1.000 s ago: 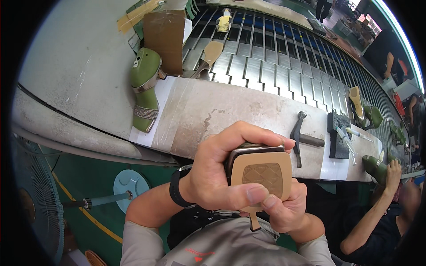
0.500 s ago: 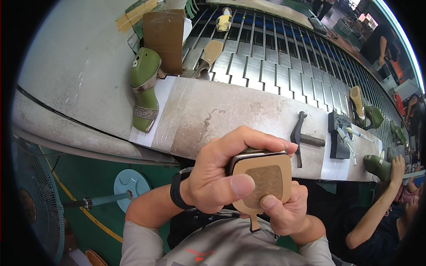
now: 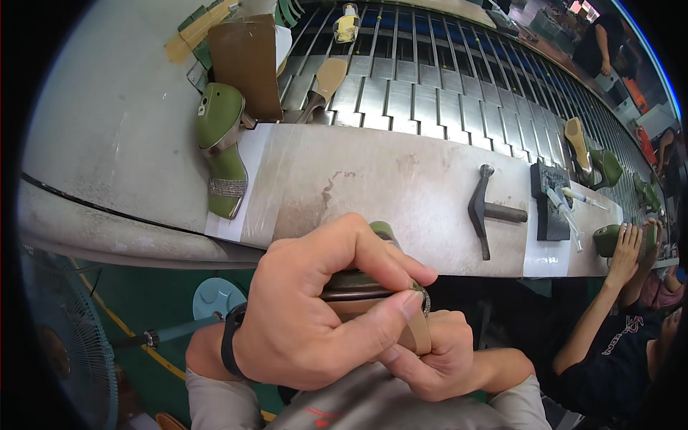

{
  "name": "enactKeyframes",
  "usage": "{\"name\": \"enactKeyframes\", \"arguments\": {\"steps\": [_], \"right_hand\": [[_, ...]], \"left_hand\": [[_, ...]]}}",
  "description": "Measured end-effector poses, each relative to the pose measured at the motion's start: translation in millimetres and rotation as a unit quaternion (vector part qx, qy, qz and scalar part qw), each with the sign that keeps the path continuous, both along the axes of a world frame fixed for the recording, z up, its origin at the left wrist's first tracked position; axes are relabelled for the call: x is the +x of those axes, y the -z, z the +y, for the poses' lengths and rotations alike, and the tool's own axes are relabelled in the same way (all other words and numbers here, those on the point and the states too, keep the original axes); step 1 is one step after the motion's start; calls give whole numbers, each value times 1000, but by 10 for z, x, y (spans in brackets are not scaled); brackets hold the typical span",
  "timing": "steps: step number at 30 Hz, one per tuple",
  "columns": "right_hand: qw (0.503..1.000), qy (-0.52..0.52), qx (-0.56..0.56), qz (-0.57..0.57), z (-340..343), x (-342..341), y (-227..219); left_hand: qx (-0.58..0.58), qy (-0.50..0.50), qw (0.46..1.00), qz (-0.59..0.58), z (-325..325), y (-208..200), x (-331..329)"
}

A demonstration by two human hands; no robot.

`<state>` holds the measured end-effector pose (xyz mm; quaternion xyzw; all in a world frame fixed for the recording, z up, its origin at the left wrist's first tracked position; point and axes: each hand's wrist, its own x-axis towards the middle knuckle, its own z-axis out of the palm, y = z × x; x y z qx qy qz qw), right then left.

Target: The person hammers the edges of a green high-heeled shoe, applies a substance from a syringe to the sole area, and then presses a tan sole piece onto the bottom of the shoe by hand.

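Close to my body I hold a high-heeled sandal (image 3: 352,292) with a tan sole and a dark, shiny edge, tipped on its side. A bit of green (image 3: 382,229) shows behind my fingers. My left hand (image 3: 315,308) is closed around it, thumb and fingertips pinching near a glittery strap (image 3: 426,301). My right hand (image 3: 437,351) grips the tan part below, its fingers curled and partly hidden. Beyond my hands, on the bench, lies a hammer (image 3: 485,211) with a dark head and short handle.
A green-lasted sandal (image 3: 226,154) lies at left beside a cardboard piece (image 3: 246,68). A slatted metal conveyor (image 3: 423,107) runs behind the bench, carrying a tan-soled shoe (image 3: 330,79). At right are a dark block (image 3: 550,204), syringes (image 3: 566,215) and a co-worker's hand (image 3: 627,251). A fan (image 3: 64,344) stands lower left.
The sandal has turned from its sole facing me to edge-on. My left hand has shifted left and its fingertips now pinch near the strap. The view has shifted slightly.
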<state>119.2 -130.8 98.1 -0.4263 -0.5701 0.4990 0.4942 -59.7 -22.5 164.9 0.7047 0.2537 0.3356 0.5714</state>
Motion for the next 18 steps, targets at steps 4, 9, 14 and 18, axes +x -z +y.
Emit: {"name": "enactKeyframes", "arguments": {"steps": [4,9,14,18], "right_hand": [[997,-27,-56,41,116,166,-20],[965,-9,-157,208,373,416,-127],[963,11,-121,240,489,549,-84],[970,31,-114,214,498,598,-47]], "left_hand": [[-100,-23,994,-24,226,61,165],[-119,39,966,-225,618,448,271],[-129,41,963,-234,714,515,400],[-63,13,982,-179,743,524,488]]}}
